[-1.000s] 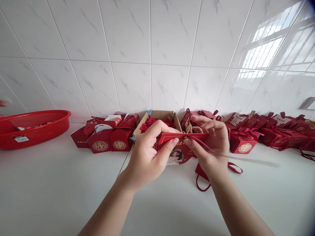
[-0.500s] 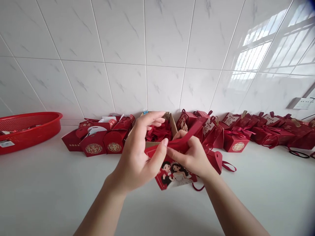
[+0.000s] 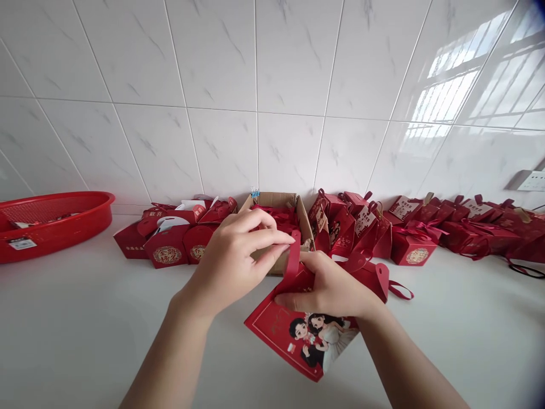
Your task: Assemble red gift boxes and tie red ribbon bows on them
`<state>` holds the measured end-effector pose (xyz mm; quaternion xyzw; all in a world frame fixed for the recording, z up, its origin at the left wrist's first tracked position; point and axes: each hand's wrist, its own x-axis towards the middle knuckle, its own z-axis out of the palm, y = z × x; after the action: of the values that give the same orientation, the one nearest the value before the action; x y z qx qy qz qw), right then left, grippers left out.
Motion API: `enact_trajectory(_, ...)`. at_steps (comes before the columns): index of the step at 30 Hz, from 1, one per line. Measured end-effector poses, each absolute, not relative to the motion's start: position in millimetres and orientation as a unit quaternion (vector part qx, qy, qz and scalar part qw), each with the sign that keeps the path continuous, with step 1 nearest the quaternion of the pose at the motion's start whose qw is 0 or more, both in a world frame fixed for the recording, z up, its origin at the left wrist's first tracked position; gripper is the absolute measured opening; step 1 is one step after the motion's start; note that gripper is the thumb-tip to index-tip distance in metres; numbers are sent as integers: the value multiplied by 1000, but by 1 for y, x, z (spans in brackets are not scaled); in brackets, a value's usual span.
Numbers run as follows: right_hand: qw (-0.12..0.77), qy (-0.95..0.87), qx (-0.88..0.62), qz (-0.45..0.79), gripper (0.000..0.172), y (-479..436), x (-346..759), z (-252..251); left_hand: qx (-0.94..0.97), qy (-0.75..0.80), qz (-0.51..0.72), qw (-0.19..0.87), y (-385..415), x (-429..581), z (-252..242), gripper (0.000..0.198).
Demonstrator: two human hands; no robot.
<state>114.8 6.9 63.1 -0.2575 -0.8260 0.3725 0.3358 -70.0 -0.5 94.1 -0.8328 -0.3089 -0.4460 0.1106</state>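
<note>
My right hand [image 3: 334, 284] grips a red gift box [image 3: 272, 326] near its top, thumb across the front panel. The box is tilted, and a cartoon bride and groom are printed on its front. From its top rises a narrow red strap [image 3: 292, 264]. The fingertips of my left hand [image 3: 238, 261] are pinched at the strap's upper end. Behind the hands stands an open cardboard box [image 3: 307, 222] with dark red ribbon [image 3: 279, 217] in it, partly hidden by my left hand. Another red box [image 3: 377, 278] lies just beyond my right hand, a ribbon loop at its side.
Several red gift boxes [image 3: 166, 247] stand at the left of the cardboard box. More red boxes [image 3: 413, 250] line the wall to the right. A red plastic basket [image 3: 63, 238] sits at the far left on the white countertop [image 3: 76, 318]. White tiles back it.
The gift box has come lower and turned so more of its front shows. Its strap swung from slanting right to nearly upright. My left fingers, spread before, now pinch the strap's end.
</note>
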Motion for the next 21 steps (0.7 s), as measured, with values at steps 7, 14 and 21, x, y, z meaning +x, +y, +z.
enact_trajectory(7,378,-805,-284,357,16,6,122,66,-830,-344,-440,16,-7,-74,96,14)
enact_trajectory(14,489,-826,-175,220,15,3,124,65,-824,-339,-448,-68,-17,-66,98,9)
enact_trajectory(21,543,-824,-101,126,19,4,129,63,-816,-308,-469,-138,-26,-64,100,15)
